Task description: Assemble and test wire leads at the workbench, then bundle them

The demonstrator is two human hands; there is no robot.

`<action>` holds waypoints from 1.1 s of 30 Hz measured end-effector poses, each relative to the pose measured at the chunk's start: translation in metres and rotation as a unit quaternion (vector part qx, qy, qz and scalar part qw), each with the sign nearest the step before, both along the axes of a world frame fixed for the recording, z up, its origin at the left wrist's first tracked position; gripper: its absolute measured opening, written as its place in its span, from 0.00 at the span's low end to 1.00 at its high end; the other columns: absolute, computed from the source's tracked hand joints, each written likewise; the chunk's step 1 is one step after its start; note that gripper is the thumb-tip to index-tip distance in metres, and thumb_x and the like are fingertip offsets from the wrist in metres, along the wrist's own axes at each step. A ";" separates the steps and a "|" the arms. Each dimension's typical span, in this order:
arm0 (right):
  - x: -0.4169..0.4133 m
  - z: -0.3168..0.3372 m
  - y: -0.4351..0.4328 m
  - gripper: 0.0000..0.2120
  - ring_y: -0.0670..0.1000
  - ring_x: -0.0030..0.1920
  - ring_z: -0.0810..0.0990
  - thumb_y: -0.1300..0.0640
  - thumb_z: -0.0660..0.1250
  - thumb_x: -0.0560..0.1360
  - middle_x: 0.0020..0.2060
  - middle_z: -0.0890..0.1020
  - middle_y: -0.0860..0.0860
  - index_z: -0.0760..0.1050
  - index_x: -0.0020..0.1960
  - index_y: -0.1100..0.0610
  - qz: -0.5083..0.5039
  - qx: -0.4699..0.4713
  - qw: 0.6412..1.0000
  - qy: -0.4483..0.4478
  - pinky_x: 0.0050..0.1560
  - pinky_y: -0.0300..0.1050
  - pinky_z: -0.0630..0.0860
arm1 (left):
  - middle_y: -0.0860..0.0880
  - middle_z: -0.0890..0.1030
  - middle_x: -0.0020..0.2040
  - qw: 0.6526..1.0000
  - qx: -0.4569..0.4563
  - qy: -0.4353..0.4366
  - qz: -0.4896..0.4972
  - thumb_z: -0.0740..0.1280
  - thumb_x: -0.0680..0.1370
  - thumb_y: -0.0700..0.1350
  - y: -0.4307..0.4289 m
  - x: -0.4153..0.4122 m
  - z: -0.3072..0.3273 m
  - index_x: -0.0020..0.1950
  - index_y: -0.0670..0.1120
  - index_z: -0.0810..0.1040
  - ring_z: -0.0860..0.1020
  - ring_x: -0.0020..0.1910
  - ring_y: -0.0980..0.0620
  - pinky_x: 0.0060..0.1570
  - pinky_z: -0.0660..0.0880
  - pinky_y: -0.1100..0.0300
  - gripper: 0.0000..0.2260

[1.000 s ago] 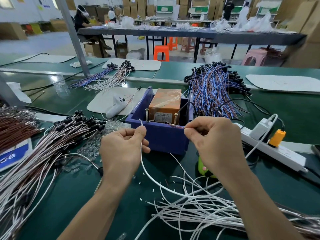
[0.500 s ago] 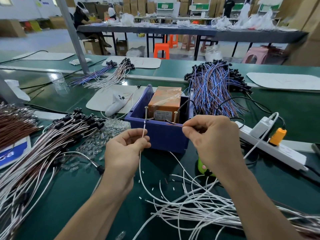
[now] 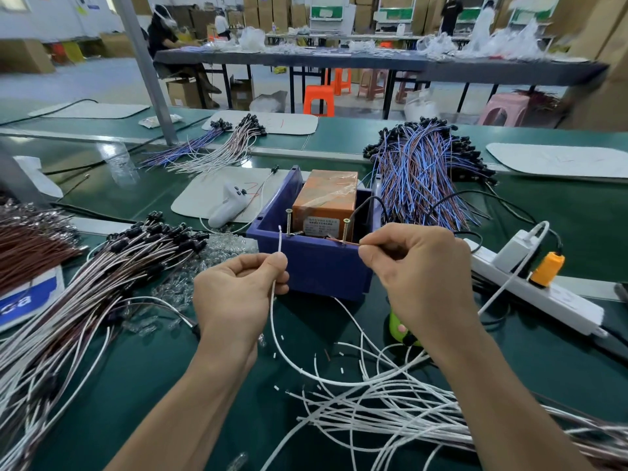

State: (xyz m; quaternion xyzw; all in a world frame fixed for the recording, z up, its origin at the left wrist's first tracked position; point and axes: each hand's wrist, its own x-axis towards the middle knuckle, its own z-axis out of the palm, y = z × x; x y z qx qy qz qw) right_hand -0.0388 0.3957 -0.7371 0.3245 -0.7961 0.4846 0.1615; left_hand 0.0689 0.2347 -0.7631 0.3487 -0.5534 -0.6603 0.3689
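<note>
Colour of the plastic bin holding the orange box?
The bin is dark blue-violet; clearest in the head view, centre frame.

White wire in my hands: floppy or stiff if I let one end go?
Probably floppy: the white wire sags in a loop below the left hand. Its short tip stands upright, so slightly springy. Likely very light, being thin.

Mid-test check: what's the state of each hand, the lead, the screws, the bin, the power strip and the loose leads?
left hand: pinches white wire.
white wire: tip upright beside left screw, seemingly not touching.
right hand: pinches brown wire end at right screw.
screws: both upright.
blue bin: open, orange box inside.
power strip: orange plug and white adapter plugged in.
loose white leads: unbundled.
</note>
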 end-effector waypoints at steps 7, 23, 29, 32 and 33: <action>0.000 0.004 0.003 0.05 0.44 0.30 0.80 0.57 0.78 0.71 0.30 0.83 0.41 0.85 0.39 0.48 0.002 0.010 1.000 0.001 0.32 0.32 0.72 | 0.45 0.84 0.30 1.000 -0.014 0.009 0.004 0.78 0.73 0.39 -0.001 -0.006 -0.002 0.39 0.41 0.84 0.81 0.27 0.51 0.33 0.81 0.61 0.05; 0.001 0.008 0.004 0.05 0.43 0.30 0.81 0.57 0.78 0.71 0.28 0.82 0.41 0.85 0.38 0.48 -0.018 0.024 1.000 -0.005 0.35 0.36 0.75 | 0.46 0.85 0.31 0.999 -0.052 -0.005 -0.002 0.79 0.72 0.39 -0.003 -0.007 -0.005 0.37 0.45 0.85 0.83 0.28 0.52 0.33 0.81 0.62 0.06; 0.004 0.010 0.000 0.05 0.43 0.30 0.80 0.56 0.77 0.71 0.27 0.82 0.42 0.85 0.38 0.48 -0.026 0.030 0.999 0.000 0.36 0.35 0.75 | 0.46 0.85 0.32 0.998 -0.057 -0.006 -0.011 0.80 0.72 0.40 -0.004 -0.007 -0.005 0.34 0.51 0.86 0.83 0.29 0.51 0.33 0.81 0.61 0.09; 0.005 0.012 -0.002 0.04 0.44 0.31 0.81 0.56 0.77 0.72 0.28 0.83 0.42 0.86 0.38 0.49 -0.034 0.044 0.998 0.004 0.38 0.35 0.75 | 0.46 0.85 0.32 0.998 -0.057 0.000 -0.016 0.80 0.72 0.40 -0.004 -0.007 -0.006 0.34 0.52 0.87 0.84 0.29 0.51 0.34 0.81 0.61 0.09; 0.005 0.012 -0.003 0.04 0.44 0.31 0.80 0.56 0.77 0.72 0.28 0.83 0.43 0.86 0.38 0.50 -0.038 0.045 0.998 0.002 0.37 0.35 0.75 | 0.46 0.85 0.32 0.998 -0.058 0.001 -0.017 0.79 0.72 0.40 -0.003 -0.007 -0.006 0.35 0.52 0.87 0.83 0.29 0.51 0.34 0.81 0.61 0.09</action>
